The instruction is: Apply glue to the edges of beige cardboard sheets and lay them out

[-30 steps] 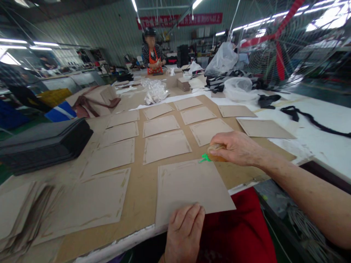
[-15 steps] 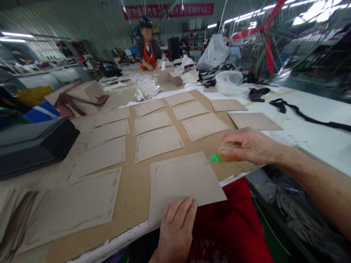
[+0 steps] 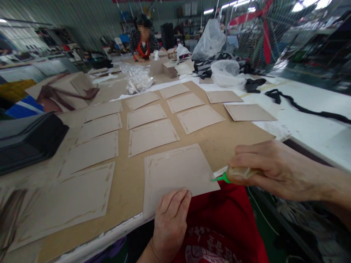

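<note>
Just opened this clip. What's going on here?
The person's right hand grips a small bottle of amber liquid, its green nozzle at the right edge of a tan board. The left hand rests on that board's near edge. Glue-like streaks show along the board's left and far edges. More boards with similar streaks lie spread beyond it and to its left. Farther back, a co-worker leans over a work surface.

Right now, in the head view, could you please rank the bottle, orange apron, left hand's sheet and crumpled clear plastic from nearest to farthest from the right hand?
1. Bottle: in the right hand.
2. Sheet: under the left hand.
3. Crumpled clear plastic: farther back, left.
4. Orange apron: beyond the plastic.
</note>
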